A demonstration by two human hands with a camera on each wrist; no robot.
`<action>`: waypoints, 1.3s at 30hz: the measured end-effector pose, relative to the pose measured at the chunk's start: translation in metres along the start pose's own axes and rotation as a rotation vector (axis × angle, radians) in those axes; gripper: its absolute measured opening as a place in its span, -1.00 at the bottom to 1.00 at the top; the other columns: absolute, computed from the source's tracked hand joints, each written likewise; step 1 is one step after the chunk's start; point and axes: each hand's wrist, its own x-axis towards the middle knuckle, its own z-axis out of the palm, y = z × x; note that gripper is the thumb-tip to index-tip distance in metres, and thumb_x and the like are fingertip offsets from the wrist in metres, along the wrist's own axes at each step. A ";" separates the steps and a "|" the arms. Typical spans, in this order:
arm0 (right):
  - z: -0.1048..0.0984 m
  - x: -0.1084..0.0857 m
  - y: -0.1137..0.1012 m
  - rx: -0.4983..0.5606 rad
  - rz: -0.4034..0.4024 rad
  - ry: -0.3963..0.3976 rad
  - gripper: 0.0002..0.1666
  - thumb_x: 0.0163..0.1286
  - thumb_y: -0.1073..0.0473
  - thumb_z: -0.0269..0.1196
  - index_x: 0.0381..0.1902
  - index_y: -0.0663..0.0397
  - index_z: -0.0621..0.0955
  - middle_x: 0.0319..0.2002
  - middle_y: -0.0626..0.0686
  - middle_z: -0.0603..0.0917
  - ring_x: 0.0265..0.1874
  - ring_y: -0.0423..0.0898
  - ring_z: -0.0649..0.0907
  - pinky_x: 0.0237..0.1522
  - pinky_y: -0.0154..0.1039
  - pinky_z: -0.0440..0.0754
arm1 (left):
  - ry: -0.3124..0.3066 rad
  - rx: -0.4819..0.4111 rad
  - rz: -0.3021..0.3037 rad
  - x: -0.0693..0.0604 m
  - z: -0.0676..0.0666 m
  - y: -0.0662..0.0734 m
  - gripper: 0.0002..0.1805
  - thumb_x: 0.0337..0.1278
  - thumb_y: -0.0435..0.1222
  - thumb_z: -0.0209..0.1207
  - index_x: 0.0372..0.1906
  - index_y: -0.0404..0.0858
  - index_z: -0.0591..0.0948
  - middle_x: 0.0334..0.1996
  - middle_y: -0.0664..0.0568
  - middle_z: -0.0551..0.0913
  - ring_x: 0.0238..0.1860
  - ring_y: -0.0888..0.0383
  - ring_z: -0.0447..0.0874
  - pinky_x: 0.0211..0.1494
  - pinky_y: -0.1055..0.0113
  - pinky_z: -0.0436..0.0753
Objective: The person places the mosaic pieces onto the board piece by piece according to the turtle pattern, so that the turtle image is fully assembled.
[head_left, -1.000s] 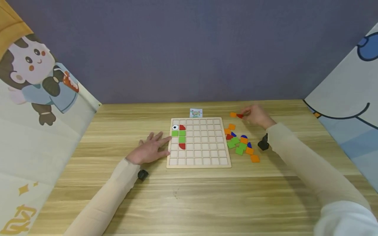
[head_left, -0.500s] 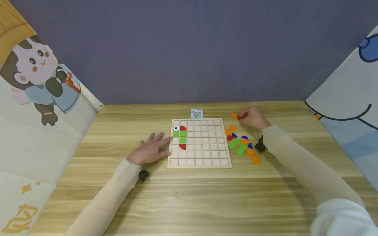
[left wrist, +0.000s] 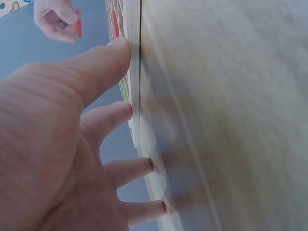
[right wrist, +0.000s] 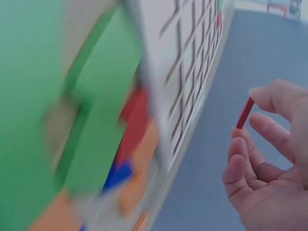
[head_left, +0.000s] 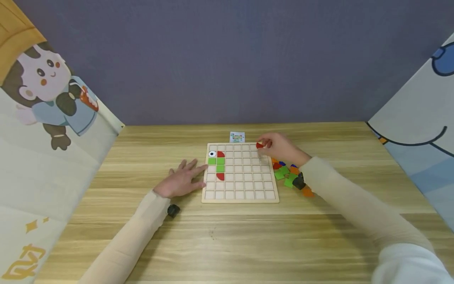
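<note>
A red tile (head_left: 260, 145), small and flat, is pinched between the thumb and fingers of my right hand (head_left: 281, 149), above the top right corner of the wooden grid board (head_left: 239, 199). The right wrist view shows that red tile (right wrist: 245, 113) edge-on. My left hand (head_left: 180, 180) lies spread at the board's left side, thumb and index finger touching its edge. In the board's left columns sit a white eye tile (head_left: 212, 154), green square tiles (head_left: 220, 168), a red tile (head_left: 220, 154) near the top and another red tile (head_left: 220, 176) lower down.
Loose green tiles (head_left: 281, 172), orange tiles (head_left: 307, 192) and a few blue and red ones lie right of the board, partly hidden under my right wrist. A small picture card (head_left: 237, 137) lies behind the board. A dark wall (head_left: 241, 63) rises behind the table.
My right hand has picked up the red tile beside the far orange one and carried it left over the board's corner. The left hand has stayed in place.
</note>
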 end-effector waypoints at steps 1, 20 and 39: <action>0.005 0.001 -0.005 -0.002 -0.017 -0.016 -0.60 0.27 0.14 0.31 0.06 0.07 0.61 -0.24 -0.03 0.59 -0.33 -0.09 0.55 -0.30 -0.15 0.55 | -0.002 -0.002 -0.001 0.000 0.000 0.000 -0.27 0.27 0.15 -0.01 0.48 0.05 0.12 0.47 -0.19 -0.13 0.39 -0.39 -0.26 0.11 -0.52 -0.06; 0.068 0.028 -0.066 -0.079 -0.043 -0.115 -0.93 0.26 0.16 0.30 -0.38 -0.02 0.72 -0.45 -0.15 0.64 -0.55 -0.18 0.57 -0.33 -0.20 0.54 | -0.002 0.002 0.000 0.001 0.000 0.000 -0.27 0.28 0.15 -0.02 0.48 0.04 0.12 0.47 -0.19 -0.12 0.39 -0.39 -0.26 0.11 -0.52 -0.03; 0.078 0.034 -0.075 -0.074 0.031 -0.096 -0.75 0.28 0.28 0.26 -0.60 0.10 0.72 -0.67 0.00 0.65 -0.78 -0.18 0.42 -0.31 -0.19 0.51 | -0.007 0.022 -0.008 0.000 -0.001 0.001 -0.27 0.28 0.16 -0.02 0.48 0.06 0.11 0.47 -0.18 -0.12 0.39 -0.37 -0.24 0.11 -0.52 0.00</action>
